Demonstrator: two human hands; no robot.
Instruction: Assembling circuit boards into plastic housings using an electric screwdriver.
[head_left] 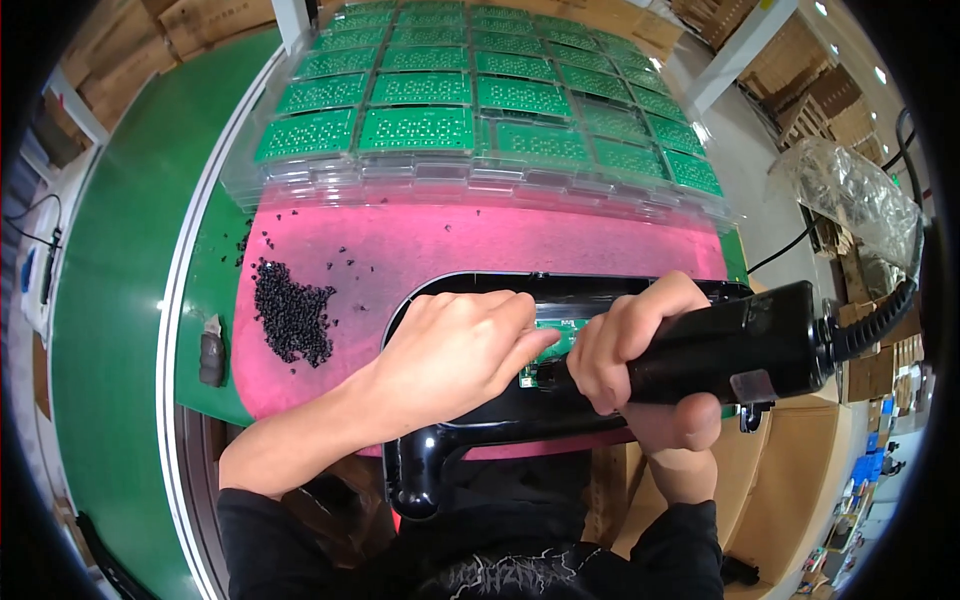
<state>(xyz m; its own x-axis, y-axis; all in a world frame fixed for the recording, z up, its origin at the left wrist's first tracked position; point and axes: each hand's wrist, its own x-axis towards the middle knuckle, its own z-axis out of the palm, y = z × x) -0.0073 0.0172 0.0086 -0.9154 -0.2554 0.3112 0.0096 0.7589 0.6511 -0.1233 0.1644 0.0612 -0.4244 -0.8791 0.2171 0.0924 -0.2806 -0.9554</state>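
My right hand point(650, 350) is wrapped around a black electric screwdriver point(765, 340), held nearly level with its tip pointing left. The tip end is at a small green circuit board point(566, 328) set inside a glossy black plastic housing point(470, 432). My left hand point(460, 345) rests over the housing beside the board, fingers curled and thumb toward the screwdriver tip. Whatever its fingertips pinch, if anything, is hidden. Both hands cover parts of the board and housing.
A pink mat point(400, 235) lies under the housing. On its left is a pile of small black screws point(290, 315), several scattered. Stacked clear trays point(300, 180) of green circuit boards stand behind. The screwdriver's cable point(880, 315) runs off right. A cardboard box point(800, 470) stands at lower right.
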